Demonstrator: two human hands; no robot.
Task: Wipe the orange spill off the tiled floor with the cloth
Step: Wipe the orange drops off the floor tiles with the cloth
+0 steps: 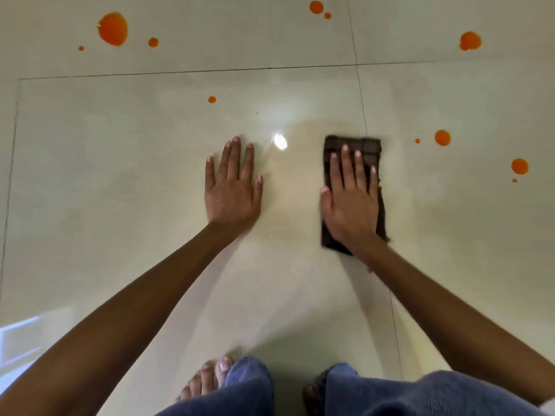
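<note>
Our right hand [350, 202] presses flat, fingers spread, on the soft limp cloth [365, 147], frame center-right; left hand [232, 190] open, empty, bracing on the glossy floor [120, 175]; orange spill [113, 28] remains.

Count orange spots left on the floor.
11: far left four, far middle two, far right one, centre one, right four. Cloth may hide more.

Both arms stretched forward and down, bare. Left hand [232, 187] flat, palm down, fingers spread, pointing far. Right hand [351, 195] flat too, palm down, fingers slightly splayed. Bare toes near.
</note>
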